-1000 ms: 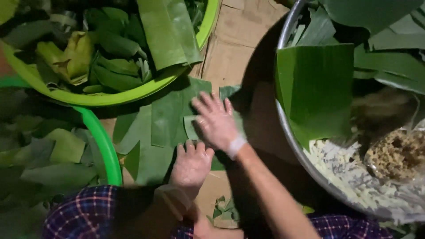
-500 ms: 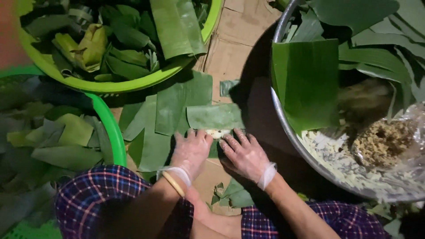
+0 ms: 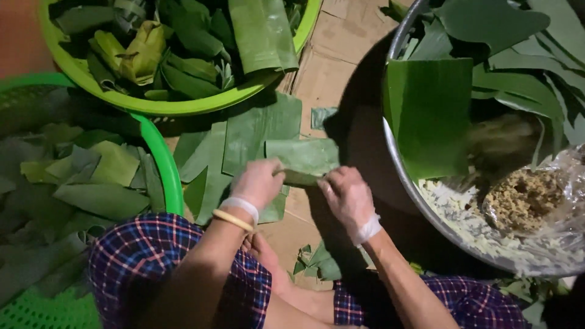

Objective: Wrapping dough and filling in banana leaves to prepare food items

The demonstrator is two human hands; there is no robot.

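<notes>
At the far left a green basket holds loose cut leaves, and above it a lime bowl is piled with more, some yellowed. Next come flat leaf strips spread on the cardboard covering the floor.

Over these sits the person's left hand, in a thin clear glove with a yellow band at the wrist; its grip is closed on the near end of a folded leaf. The right hand, gloved too, pinches the same leaf just beside it. By the look of it, the step in hand is folding or creasing this leaf into shape; the next move would call for both hands to keep the crease tight while turning the strip.

The leaf is dark green, ribbed and doubled over, held low above the strips.

At the right, a metal basin holds large leaves, white rice and a brown filling in plastic.
</notes>
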